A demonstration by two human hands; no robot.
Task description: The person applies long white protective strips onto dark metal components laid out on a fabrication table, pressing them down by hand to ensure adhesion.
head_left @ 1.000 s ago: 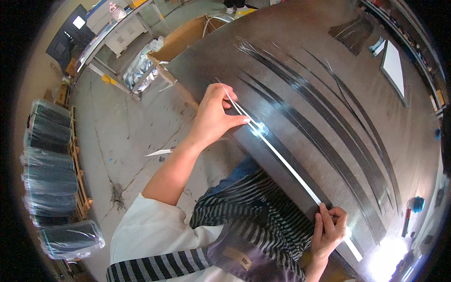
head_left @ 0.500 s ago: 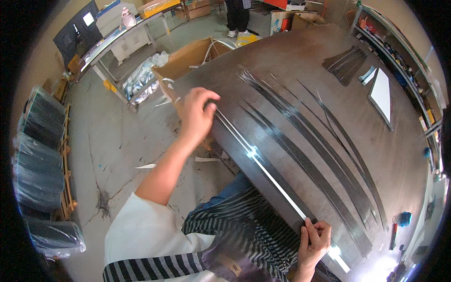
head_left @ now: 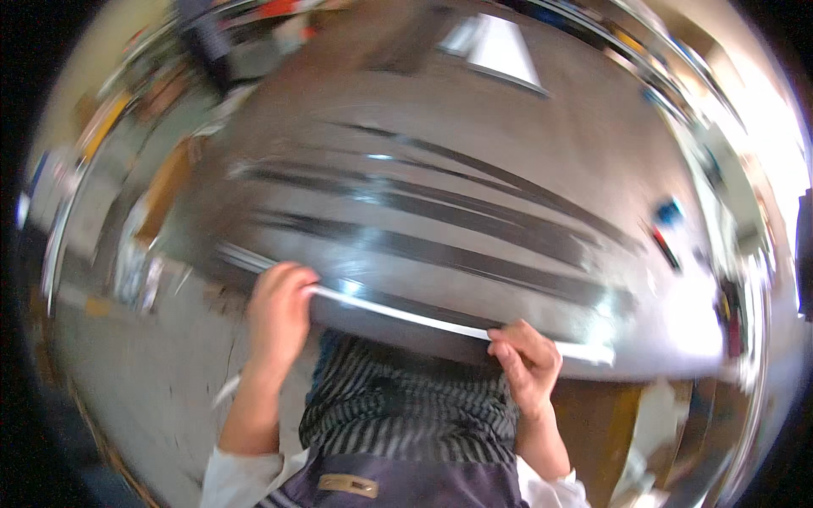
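A long, thin white strip [head_left: 398,316] lies along the near edge of the dark tabletop [head_left: 576,127]. My left hand [head_left: 284,300] has its thumb and fingers closed on the strip toward its left part. Closer to the other end, my right hand [head_left: 527,356] pinches the same strip between thumb and fingertips. Both ends of the strip extend past my hands. Just beyond it, several long dark strips [head_left: 406,245] are spread across the table in rough bands. Motion blur softens the view.
A white panel [head_left: 506,52] with slanted sides lies at the far side. Toward the right are a blue object [head_left: 669,212] and a slim red-and-black tool [head_left: 665,246]. A cardboard box [head_left: 167,188] stands off the left edge. Part of another person [head_left: 203,38] shows at the far left.
My view has swung right, so the strip now runs nearly crosswise. My left hand has come back along the strip, closer to my right hand, and now grips it nearer the middle.
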